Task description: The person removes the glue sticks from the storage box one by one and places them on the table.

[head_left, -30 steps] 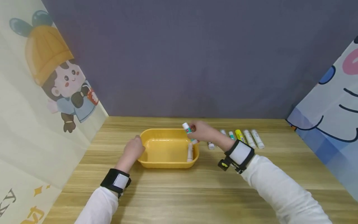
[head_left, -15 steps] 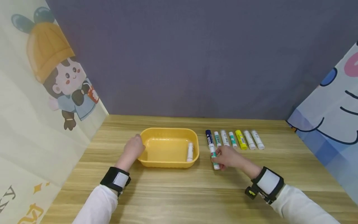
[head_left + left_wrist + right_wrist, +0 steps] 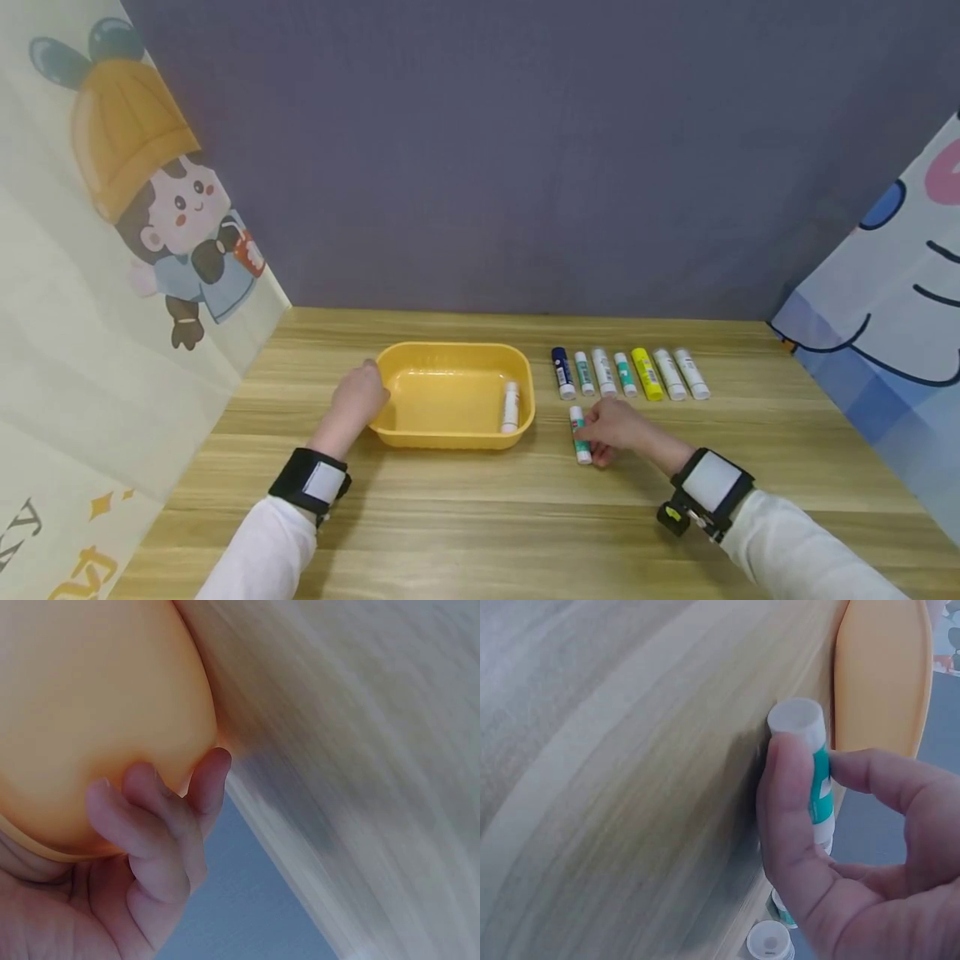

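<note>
My left hand (image 3: 360,398) grips the left end of a yellow plastic tray (image 3: 450,441); in the left wrist view its fingers (image 3: 150,840) curl against the tray's outer wall (image 3: 112,690). A white glue stick (image 3: 510,407) stands leaning in the tray's right end. Right of the tray, my right hand (image 3: 613,427) pinches a white-and-green glue stick (image 3: 581,435) between thumb and fingers, low over the table. In the right wrist view this glue stick (image 3: 821,776) shows its white end and green label, partly covered by a finger.
Behind the right hand, several glue sticks lie side by side in a row, among them a dark blue one (image 3: 563,372) and a yellow one (image 3: 647,374). A grey backdrop (image 3: 525,167) rises behind the wooden table (image 3: 450,525).
From above the tray's right end, my right hand has brought the white-and-green glue stick right and down to the table, then slightly nearer to me. The left hand keeps its grip on the tray.
</note>
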{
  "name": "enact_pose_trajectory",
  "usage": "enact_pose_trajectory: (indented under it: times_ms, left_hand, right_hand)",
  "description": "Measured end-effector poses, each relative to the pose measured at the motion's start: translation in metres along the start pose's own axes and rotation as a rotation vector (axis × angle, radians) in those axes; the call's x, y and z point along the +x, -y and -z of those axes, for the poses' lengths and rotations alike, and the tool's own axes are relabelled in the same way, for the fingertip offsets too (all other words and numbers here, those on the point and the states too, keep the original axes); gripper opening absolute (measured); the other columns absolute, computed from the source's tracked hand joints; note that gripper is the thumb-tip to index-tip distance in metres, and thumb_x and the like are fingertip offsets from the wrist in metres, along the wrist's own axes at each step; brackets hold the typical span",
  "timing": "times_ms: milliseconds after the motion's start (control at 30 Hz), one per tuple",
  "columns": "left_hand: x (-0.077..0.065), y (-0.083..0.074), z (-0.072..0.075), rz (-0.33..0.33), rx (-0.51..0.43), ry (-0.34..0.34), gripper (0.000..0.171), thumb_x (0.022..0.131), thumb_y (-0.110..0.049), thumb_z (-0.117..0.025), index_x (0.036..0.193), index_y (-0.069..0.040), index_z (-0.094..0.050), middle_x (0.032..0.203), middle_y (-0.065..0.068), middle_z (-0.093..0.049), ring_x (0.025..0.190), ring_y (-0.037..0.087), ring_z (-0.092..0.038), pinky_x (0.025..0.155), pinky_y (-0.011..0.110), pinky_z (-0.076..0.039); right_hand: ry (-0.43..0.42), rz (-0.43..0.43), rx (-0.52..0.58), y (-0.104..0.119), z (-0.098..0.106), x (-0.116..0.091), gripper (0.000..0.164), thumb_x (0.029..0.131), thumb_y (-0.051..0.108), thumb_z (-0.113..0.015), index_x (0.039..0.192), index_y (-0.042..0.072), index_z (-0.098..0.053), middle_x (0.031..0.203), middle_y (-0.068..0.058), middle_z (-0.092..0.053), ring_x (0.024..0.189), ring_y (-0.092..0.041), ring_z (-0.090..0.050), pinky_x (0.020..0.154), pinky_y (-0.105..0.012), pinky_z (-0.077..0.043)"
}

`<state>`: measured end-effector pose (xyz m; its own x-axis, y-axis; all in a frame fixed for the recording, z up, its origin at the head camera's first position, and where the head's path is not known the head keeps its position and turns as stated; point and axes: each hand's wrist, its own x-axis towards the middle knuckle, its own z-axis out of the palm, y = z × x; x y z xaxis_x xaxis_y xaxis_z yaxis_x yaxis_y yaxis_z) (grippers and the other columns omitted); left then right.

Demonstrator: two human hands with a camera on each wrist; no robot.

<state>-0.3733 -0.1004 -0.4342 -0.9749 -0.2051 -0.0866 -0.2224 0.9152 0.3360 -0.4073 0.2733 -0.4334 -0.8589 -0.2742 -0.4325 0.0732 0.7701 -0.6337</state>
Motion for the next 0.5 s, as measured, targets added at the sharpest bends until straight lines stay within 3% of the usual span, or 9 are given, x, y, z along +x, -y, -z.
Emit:
enact_pose_trajectory:
  times_ms: [500]
  left_hand:
    - [-0.0007,-0.0005,-0.0001,-0.010,0.010,-0.011,0.046,0.082,-0.014,-0.057,0.114,0.015,-0.041,0.089,0.028,-0.057,0.074,0.032,-0.058,0.058,0.041,-0.049]
  right_hand:
    - [0.032,-0.027,0.055,-0.0005,-0.0023,0.0043,0.018,0.078,0.014,-0.065,0.072,0.000,-0.055,0.060,-0.012,-0.061,0.047,-0.018,-0.060,0.050,-0.031,-0.053]
